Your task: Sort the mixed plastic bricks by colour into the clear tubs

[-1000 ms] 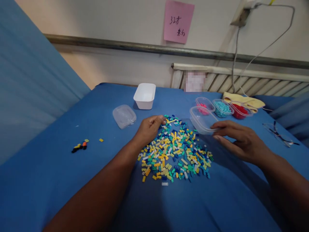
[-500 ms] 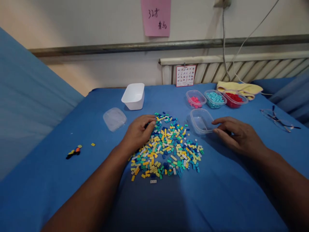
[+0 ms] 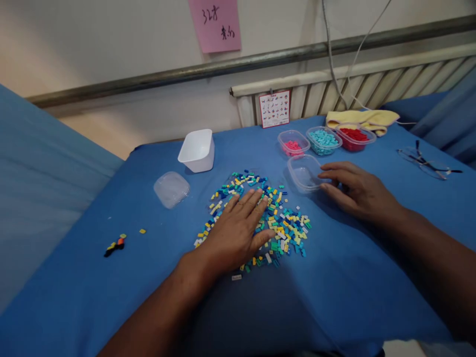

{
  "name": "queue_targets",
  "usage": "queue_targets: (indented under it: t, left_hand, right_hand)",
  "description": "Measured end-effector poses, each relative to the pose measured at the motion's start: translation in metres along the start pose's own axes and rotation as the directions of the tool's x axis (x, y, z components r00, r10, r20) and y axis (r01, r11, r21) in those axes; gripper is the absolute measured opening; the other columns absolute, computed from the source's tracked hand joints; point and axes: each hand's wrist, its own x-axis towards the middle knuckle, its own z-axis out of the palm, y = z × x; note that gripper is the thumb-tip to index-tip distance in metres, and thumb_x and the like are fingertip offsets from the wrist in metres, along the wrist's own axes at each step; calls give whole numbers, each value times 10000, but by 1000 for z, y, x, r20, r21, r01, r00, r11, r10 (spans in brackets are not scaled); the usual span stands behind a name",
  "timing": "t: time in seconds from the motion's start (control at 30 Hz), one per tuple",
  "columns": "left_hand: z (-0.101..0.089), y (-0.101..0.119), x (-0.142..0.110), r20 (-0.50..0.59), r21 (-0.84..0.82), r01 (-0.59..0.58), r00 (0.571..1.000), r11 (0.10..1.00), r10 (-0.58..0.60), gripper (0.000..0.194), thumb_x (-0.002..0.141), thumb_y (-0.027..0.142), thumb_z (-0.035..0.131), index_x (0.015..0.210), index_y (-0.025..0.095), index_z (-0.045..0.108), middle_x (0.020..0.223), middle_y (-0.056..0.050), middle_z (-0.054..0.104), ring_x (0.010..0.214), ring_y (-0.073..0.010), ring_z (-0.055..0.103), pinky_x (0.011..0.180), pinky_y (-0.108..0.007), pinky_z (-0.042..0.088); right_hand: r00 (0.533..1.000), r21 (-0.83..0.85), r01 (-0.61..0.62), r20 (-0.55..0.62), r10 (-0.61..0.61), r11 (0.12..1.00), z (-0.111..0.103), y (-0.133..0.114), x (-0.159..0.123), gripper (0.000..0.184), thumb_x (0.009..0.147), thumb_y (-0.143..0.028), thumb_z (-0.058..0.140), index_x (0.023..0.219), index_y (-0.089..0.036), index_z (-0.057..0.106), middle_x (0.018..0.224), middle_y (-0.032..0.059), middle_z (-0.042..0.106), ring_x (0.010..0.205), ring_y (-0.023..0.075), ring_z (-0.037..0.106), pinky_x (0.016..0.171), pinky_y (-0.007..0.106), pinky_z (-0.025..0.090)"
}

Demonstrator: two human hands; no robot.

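My left hand lies flat over a spread of small building bricks, its fingers stretched out and thumb apart. The bricks are yellow, green, blue and white; those under the palm are hidden. At the right rim of a clear plastic container is my right hand, fingers bent and thumb below, seemingly pinching the edge. No bricks show inside that container. Just behind it stand three similar tubs: one with pink bricks, one with turquoise bricks, one with red bricks.
A white tub and a clear lid stand left of the bricks. Several joined or loose pieces lie farther left. Eyeglasses rest at the right, and a yellow cloth lies behind the tubs. A radiator lines the wall.
My left hand has moved from the pile's left edge onto its middle, and its curled fingers have straightened out flat. My right hand stays at the container. The view has tilted slightly.
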Motion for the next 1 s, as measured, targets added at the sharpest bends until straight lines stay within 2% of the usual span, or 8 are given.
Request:
queue_targets:
  t: [0.13,0.23,0.4,0.53,0.67,0.83,0.9,1.0]
  left_hand:
    - [1,23,1,39,-61,-203,978,977,205,856,1151,745,386,1786,175,325,1855,-74,166,1748,-302,138,1437,-551,120]
    - [7,34,2,62,-81,-296,951,952,302,806,1158,720,413,1782,215,334,1855,-37,191,1745,-271,159,1445,-516,104]
    - [6,26,6,-16,-13,-213,977,977,213,732,1175,677,407,1697,170,487,1801,-137,343,1687,-349,337,1411,-647,171]
    - [-6,29,11,-76,-26,-225,972,974,223,730,1174,688,384,1626,148,578,1776,-156,395,1647,-373,410,1382,-647,269]
    - [-14,32,32,-28,-52,-193,981,980,192,761,1166,707,388,1654,147,556,1788,-167,364,1665,-390,371,1367,-628,303]
    - [-12,13,72,76,9,-138,988,990,137,818,1167,693,400,1691,71,489,1795,-227,318,1669,-428,344,1373,-621,268]
    - [-14,5,74,98,17,-165,982,986,162,794,1173,663,417,1667,49,514,1757,-240,400,1632,-421,414,1360,-587,308]
    - [-23,3,62,66,53,-155,986,987,151,674,1185,608,425,1516,76,672,1580,-215,625,1455,-407,603,1262,-568,438]
  right_hand:
    - [997,0,-41,-70,40,999,9,0,1,386,1083,-529,652,1346,-267,758,1422,157,754,1306,369,737,1114,581,627]
    - [992,44,-103,-69,106,994,21,0,2,485,1092,-550,632,1467,-250,700,1459,157,754,1339,383,731,1149,613,609]
    - [991,64,-105,-75,110,992,27,6,4,517,1089,-487,641,1547,-249,654,1582,169,682,1446,410,665,1184,663,575]
    - [990,100,-99,-92,108,990,27,10,6,488,1094,-457,620,1544,-274,662,1591,156,675,1476,404,642,1195,657,566]
    - [989,114,-99,-97,111,989,31,11,10,418,1099,-453,596,1450,-264,725,1463,150,753,1324,369,733,1126,612,613]
    - [990,174,-57,-115,77,983,29,11,10,378,1097,-445,594,1381,-251,752,1384,147,783,1158,328,773,1022,558,647]
    - [990,203,-49,-120,74,978,29,12,9,368,1097,-441,600,1362,-239,757,1396,157,774,1187,330,765,1020,553,642]
    - [990,225,-50,-121,79,973,31,11,9,375,1100,-447,605,1368,-229,751,1413,168,762,1194,330,761,1010,546,642]
